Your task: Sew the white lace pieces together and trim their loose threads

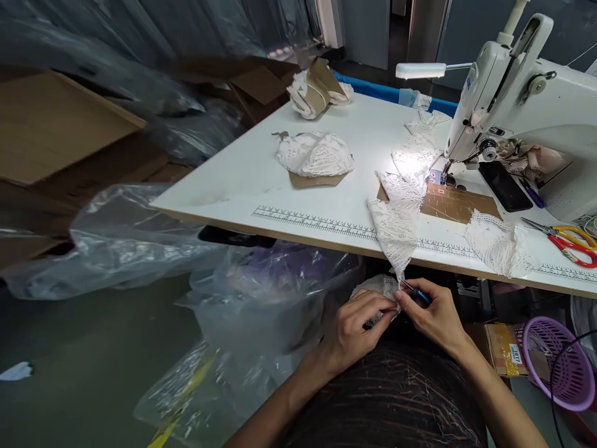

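A white lace piece (398, 218) runs from the sewing machine over the table's front edge and narrows to a point just above my hands. My left hand (357, 323) is closed in a pinch on another white lace piece (382, 286) over my lap. Close beside it, my right hand (436, 314) is closed around small blue-handled thread snips (420, 292), their metal tip at the narrow end of the hanging lace. Fingers partly hide the snips and the lower lace.
On the white table (224, 180) stand a lit sewing machine (489, 106), lace on cardboard (317, 155), a tied bundle (317, 90), a phone (506, 186) and red-and-yellow scissors (571, 242). Plastic bags (261, 311) hang left; a purple basket (559, 361) stands lower right.
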Demonstrator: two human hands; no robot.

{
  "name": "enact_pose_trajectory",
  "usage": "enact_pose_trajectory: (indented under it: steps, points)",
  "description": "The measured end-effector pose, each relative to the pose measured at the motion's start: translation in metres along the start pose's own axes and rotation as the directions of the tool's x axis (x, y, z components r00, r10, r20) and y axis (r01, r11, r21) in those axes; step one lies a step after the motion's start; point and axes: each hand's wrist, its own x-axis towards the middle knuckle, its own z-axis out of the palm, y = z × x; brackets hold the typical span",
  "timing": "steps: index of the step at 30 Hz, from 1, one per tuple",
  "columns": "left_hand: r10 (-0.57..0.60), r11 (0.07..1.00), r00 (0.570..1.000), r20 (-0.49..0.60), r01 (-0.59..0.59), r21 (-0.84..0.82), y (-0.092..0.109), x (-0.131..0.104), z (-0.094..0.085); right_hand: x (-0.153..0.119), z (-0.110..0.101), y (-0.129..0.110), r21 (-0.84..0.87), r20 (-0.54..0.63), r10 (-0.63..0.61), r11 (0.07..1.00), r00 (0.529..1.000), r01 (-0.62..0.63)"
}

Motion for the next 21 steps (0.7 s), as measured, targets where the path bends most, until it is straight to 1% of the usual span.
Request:
enact_pose_trajectory:
  steps: [2,3,4,5,7,8,9,10,11,12,13,14,16,18,20,21]
  points:
    - [0.138,0.990,0.988,0.068,-0.139,0.009,0.002,0.004,-0.001,0.001,0.003,-0.001,-0.001,0.005,0.006,1.000,1.000,-0.006]
    - [0.182,0.983,0.980,0.077,-0.183,0.005,0.001,0.007,-0.004,0.001,0.004,-0.001,0.001,0.005,0.002,1.000,1.000,-0.002]
    - [0.193,0.981,0.979,0.060,-0.194,0.002,-0.001,0.009,-0.007,0.000,0.004,-0.002,0.008,0.010,-0.005,1.000,1.000,0.005]
    - [0.168,0.986,0.985,0.024,-0.168,0.000,-0.004,0.011,-0.011,-0.001,0.003,-0.002,0.019,0.023,-0.017,1.000,1.000,0.016]
    - [0.041,0.999,0.999,-0.028,-0.042,-0.030,-0.013,0.016,-0.019,-0.005,0.001,-0.004,0.054,0.078,-0.053,0.997,0.996,0.049]
    - [-0.031,0.996,0.999,-0.004,0.031,-0.080,-0.018,0.018,-0.022,-0.008,0.000,-0.004,0.073,0.113,-0.075,0.995,0.991,0.067]
    - [-0.093,0.983,0.994,0.062,0.102,-0.152,-0.021,0.019,-0.023,-0.011,0.000,-0.005,0.089,0.148,-0.095,0.993,0.984,0.083]
    - [-0.135,0.957,0.979,0.152,0.168,-0.237,-0.024,0.020,-0.024,-0.014,-0.001,-0.006,0.102,0.180,-0.112,0.990,0.977,0.095]
    - [-0.155,0.920,0.956,0.249,0.232,-0.317,-0.025,0.021,-0.023,-0.017,-0.002,-0.006,0.115,0.209,-0.125,0.988,0.970,0.102]
    - [-0.168,0.876,0.929,0.329,0.293,-0.382,-0.025,0.020,-0.021,-0.019,-0.002,-0.006,0.127,0.232,-0.132,0.986,0.964,0.104]
    - [-0.184,0.831,0.906,0.381,0.351,-0.433,-0.024,0.020,-0.019,-0.021,-0.003,-0.006,0.137,0.246,-0.132,0.985,0.960,0.100]
    - [-0.214,0.784,0.886,0.412,0.407,-0.469,-0.022,0.018,-0.017,-0.022,-0.003,-0.006,0.145,0.250,-0.124,0.985,0.960,0.090]
    - [-0.322,0.683,0.839,0.438,0.526,-0.507,-0.017,0.016,-0.013,-0.022,-0.005,-0.003,0.147,0.231,-0.090,0.988,0.969,0.057]
    - [-0.445,0.569,0.775,0.450,0.632,-0.526,-0.013,0.014,-0.013,-0.021,-0.008,0.002,0.128,0.198,-0.047,0.991,0.979,0.022]
    - [-0.523,0.479,0.714,0.467,0.698,-0.532,-0.010,0.015,-0.014,-0.018,-0.010,0.006,0.102,0.184,-0.018,0.995,0.983,-0.001]
    - [-0.543,0.456,0.695,0.471,0.715,-0.530,-0.010,0.015,-0.015,-0.016,-0.010,0.008,0.088,0.183,-0.011,0.996,0.983,-0.005]
